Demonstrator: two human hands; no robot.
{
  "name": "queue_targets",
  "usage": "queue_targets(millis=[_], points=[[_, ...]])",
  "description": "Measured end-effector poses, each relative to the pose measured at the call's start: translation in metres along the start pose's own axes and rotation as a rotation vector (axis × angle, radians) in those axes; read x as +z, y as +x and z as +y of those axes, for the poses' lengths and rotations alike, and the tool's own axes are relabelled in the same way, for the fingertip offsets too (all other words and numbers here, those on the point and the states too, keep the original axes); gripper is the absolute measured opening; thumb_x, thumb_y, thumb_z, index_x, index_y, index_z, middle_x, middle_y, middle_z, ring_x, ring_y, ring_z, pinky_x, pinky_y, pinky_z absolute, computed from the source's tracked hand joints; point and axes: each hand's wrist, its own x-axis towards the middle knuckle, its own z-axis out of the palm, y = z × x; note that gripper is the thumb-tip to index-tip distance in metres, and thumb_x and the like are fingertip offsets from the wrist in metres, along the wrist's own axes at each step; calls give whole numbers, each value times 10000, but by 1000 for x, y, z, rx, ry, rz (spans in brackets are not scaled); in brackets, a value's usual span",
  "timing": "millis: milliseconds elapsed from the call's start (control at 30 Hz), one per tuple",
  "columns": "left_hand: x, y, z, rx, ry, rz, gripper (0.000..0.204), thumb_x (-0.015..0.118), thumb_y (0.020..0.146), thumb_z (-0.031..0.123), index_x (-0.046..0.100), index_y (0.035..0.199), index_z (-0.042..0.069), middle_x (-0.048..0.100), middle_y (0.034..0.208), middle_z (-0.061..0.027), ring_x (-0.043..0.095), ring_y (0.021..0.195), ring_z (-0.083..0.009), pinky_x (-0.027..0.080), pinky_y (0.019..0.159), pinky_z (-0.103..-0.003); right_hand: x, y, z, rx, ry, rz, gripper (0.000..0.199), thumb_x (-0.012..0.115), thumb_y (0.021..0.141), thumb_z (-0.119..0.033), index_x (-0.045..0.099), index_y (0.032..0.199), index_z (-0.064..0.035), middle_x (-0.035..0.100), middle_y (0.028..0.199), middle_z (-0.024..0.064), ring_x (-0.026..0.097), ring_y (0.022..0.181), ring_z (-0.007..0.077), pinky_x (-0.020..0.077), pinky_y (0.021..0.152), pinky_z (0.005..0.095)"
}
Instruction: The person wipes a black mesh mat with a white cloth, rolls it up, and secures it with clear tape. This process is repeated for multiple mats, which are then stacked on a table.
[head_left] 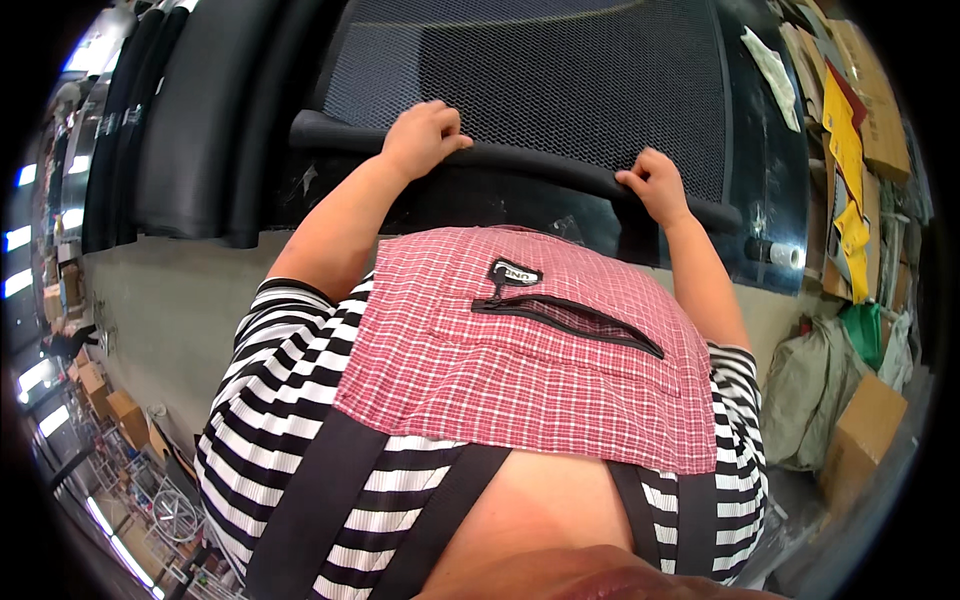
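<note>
A black sheet with a honeycomb-textured face (560, 85) lies spread on a dark, glossy table (460, 207). Its near edge is turned into a narrow black roll (530, 164) that runs from left to right in front of me. Toward the roll's left part, my left hand (425, 140) is closed over it with bent fingers. My right hand (656, 187) pinches the same roll farther right, thumb pointing inward. The undersides of both grips are hidden. Between the hands the roll bows slightly.
Several smooth black sheets (195, 125) hang over the table's left side. On the right lie a white cloth or glove (772, 78) and a small roll (787, 254) near the corner. Yellow material (843, 130), a grey-green sack (812, 395) and a cardboard box (870, 425) stand beyond.
</note>
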Motion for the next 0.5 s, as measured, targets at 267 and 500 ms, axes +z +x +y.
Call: queue_targets(millis=[267,500], points=[[-41,-62,-98,93,257,224,238,725,892,147,794,1104,232,634,994,-4,578,1021,-235,441,943,-397,-33,-38,7,-18,4,-102,192,685,925,-12,794,1059,-94,558,977,42,578,899,201,483,798,317],[-60,-60,-104,-225,160,159,299,792,849,381,712,893,96,682,948,-53,622,970,-283,488,894,-429,-43,-23,22,319,-28,-79,236,868,784,-158,700,809,5,580,970,90,608,908,246,505,821,369]])
